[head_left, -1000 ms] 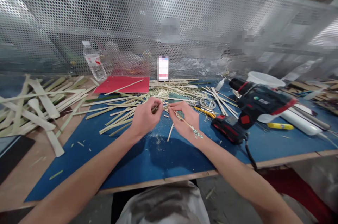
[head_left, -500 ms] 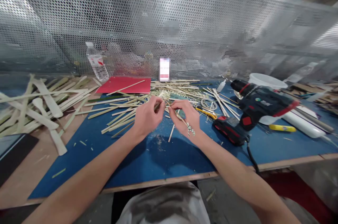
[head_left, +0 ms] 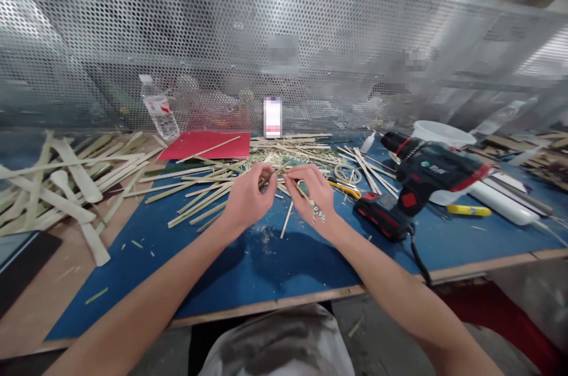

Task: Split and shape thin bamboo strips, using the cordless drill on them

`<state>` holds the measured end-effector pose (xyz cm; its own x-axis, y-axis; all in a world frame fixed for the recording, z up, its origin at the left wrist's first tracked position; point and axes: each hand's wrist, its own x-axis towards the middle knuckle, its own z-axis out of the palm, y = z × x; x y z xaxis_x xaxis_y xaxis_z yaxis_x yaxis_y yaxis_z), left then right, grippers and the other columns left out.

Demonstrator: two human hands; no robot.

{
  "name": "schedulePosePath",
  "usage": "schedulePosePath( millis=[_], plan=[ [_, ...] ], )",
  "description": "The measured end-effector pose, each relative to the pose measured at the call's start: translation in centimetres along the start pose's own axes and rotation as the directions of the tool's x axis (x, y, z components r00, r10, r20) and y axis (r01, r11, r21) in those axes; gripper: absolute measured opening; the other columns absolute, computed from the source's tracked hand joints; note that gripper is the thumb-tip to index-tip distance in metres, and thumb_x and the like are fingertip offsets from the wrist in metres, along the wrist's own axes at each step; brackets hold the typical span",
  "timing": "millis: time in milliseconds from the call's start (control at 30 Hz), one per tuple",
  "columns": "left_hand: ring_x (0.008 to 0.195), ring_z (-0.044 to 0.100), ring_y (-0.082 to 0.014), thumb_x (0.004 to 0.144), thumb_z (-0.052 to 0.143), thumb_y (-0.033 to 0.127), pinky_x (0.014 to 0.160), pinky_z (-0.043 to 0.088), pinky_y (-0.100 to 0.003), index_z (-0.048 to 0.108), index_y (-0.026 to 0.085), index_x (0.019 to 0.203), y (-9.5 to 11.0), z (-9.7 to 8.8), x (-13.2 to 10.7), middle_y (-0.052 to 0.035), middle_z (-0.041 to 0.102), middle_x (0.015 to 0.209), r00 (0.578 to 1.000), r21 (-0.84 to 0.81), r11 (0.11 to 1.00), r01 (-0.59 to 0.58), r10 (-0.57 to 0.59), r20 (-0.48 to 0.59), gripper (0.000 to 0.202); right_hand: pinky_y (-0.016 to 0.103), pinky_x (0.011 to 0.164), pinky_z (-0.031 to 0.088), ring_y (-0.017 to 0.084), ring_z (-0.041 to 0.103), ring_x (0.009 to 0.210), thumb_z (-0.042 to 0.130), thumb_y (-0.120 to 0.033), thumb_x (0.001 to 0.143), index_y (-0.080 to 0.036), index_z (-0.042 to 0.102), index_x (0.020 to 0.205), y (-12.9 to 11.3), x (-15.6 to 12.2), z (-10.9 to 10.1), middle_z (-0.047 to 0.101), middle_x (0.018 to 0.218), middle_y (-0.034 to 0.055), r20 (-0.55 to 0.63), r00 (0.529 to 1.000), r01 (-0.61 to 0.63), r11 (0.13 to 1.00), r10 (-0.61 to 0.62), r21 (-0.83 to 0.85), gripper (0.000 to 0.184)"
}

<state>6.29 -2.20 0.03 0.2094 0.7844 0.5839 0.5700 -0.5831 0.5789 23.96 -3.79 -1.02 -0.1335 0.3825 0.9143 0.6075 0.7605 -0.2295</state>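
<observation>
Blue board under both forearms, dusted with pale sawdust just below the hands. Left hand clenched in a tight pinch on a thin bamboo strip, thumb and forefinger closed near the strip's end; right hand also grasping it further along, fingers curled, nothing released. Strip held just above the board, sloping down to the right, with a small woven bamboo tip at its lower end beside the right palm. Hands nearer each other than in the earlier frame, fingertips now almost meeting, and the woven tip drawn in closer to the right wrist rather than jutting out past it. A loose bamboo stick just below the gap between the hands. Beyond them, a heap of bamboo strips and shavings beside a red card; to the right, a yellow-handled tool, a black-and-red cordless drill and a white tube; to the left, wide flat bamboo pieces. Farthest, a plastic water bottle and a white plastic tub before a perforated metal screen.
</observation>
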Motion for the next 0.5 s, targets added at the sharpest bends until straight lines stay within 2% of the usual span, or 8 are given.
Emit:
schedulePosePath(
  millis=[100, 200, 367, 500],
  plan=[
    [0.073, 0.069, -0.0184, 0.101, 0.055, 0.043, 0.066, 0.047, -0.029, 0.066, 0.021, 0.099, -0.7, -0.6, 0.8, -0.0023, 0.074, 0.082, 0.992, -0.013, 1.000, 0.025, -0.023, 0.126, 0.025, 0.029, 0.084, 0.057, 0.012, 0.064, 0.096, 0.062, -0.016, 0.096, -0.020, 0.059, 0.103, 0.3, 0.3, -0.7, 0.065, 0.101, 0.0038, 0.001, 0.998, -0.055, 0.998, 0.055, 0.004, 0.008],
    [0.075, 0.068, -0.0186, 0.106, 0.043, 0.042, 0.067, 0.048, -0.029, 0.071, 0.021, 0.094, -1.6, -1.0, 1.7, -0.0034, 0.076, 0.084, 0.981, -0.058, 0.998, 0.024, -0.013, 0.194, 0.036, 0.030, 0.082, 0.056, 0.012, 0.062, 0.093, 0.059, -0.019, 0.098, -0.020, 0.060, 0.103, 0.6, 0.3, -1.2, 0.065, 0.101, 0.0041, 0.047, 0.994, -0.099, 0.995, 0.098, 0.010, 0.005],
    [0.078, 0.069, -0.0190, 0.095, 0.059, 0.034, 0.070, 0.051, -0.029, 0.075, 0.020, 0.098, -2.4, -1.4, 2.4, -0.0041, 0.079, 0.091, 0.986, -0.090, 0.993, 0.076, -0.061, 0.156, 0.021, 0.030, 0.084, 0.058, 0.012, 0.064, 0.095, 0.059, -0.021, 0.099, -0.020, 0.062, 0.103, 0.7, 0.1, -1.3, 0.066, 0.102, 0.0045, 0.058, 0.990, -0.135, 0.990, 0.132, 0.044, 0.005],
    [0.073, 0.067, -0.0171, 0.095, 0.060, 0.033, 0.069, 0.050, -0.028, 0.075, 0.019, 0.094, -2.1, -1.5, 2.2, -0.0034, 0.077, 0.086, 0.994, -0.075, 0.994, 0.083, -0.077, 0.071, 0.021, 0.028, 0.088, 0.059, 0.012, 0.067, 0.102, 0.060, -0.015, 0.097, -0.019, 0.062, 0.105, 0.5, 0.0, -1.2, 0.069, 0.107, 0.0045, 0.067, 0.994, -0.090, 0.989, 0.083, 0.115, 0.009]
  ],
)
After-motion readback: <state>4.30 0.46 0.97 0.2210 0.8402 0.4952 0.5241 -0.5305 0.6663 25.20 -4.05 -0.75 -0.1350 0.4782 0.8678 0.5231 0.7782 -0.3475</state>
